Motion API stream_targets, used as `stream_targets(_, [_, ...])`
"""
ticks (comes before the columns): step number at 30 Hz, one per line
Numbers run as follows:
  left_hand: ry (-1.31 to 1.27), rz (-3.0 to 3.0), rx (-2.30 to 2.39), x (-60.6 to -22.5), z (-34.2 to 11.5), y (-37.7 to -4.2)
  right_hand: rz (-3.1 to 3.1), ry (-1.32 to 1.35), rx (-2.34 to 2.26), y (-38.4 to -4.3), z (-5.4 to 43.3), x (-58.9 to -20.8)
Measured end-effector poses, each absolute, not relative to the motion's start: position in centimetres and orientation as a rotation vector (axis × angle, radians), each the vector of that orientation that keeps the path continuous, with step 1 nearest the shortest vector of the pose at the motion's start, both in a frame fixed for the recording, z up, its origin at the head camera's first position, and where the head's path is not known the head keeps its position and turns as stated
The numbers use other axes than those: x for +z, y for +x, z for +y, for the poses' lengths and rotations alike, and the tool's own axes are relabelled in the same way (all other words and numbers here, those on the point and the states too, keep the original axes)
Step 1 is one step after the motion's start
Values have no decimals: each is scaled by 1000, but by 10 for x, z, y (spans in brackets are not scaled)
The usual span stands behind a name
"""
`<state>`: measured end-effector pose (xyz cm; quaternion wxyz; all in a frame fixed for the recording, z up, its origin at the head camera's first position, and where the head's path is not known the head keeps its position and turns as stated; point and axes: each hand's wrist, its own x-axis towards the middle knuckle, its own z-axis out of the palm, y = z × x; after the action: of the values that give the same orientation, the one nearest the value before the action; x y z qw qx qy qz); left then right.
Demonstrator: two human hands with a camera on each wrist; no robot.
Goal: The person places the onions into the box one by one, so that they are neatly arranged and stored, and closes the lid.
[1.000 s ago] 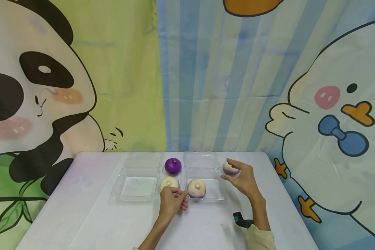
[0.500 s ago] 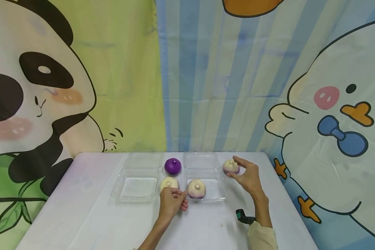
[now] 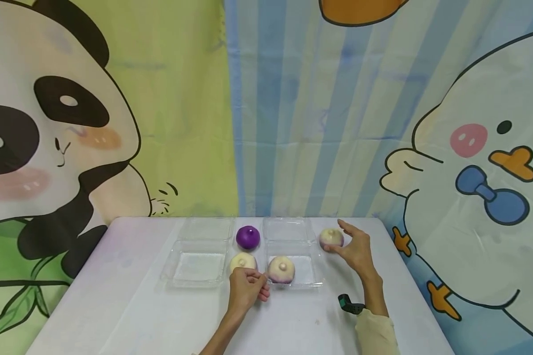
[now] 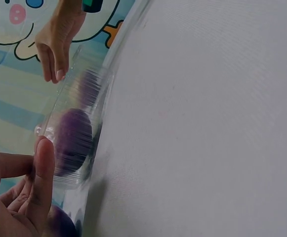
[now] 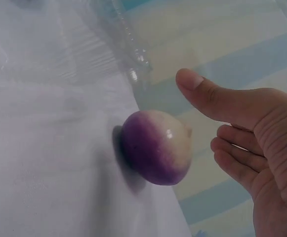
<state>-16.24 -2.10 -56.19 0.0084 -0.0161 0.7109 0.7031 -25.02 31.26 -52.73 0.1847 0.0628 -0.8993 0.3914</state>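
Right wrist: glossy, nubbed ball [image 5: 156,148] near right hand [image 5: 274,158]; ridged plastic container [image 5: 74,54]

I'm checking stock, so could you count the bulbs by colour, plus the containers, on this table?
Pale-topped bulbs: 3
Solid purple bulb: 1
Open clear containers: 2
Total: 6
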Motion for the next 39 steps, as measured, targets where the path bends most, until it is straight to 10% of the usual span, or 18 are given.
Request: stream_targets(39, [-22,2226,2210,-561,-20,-162,-2593,83,1130,-271,326,-567])
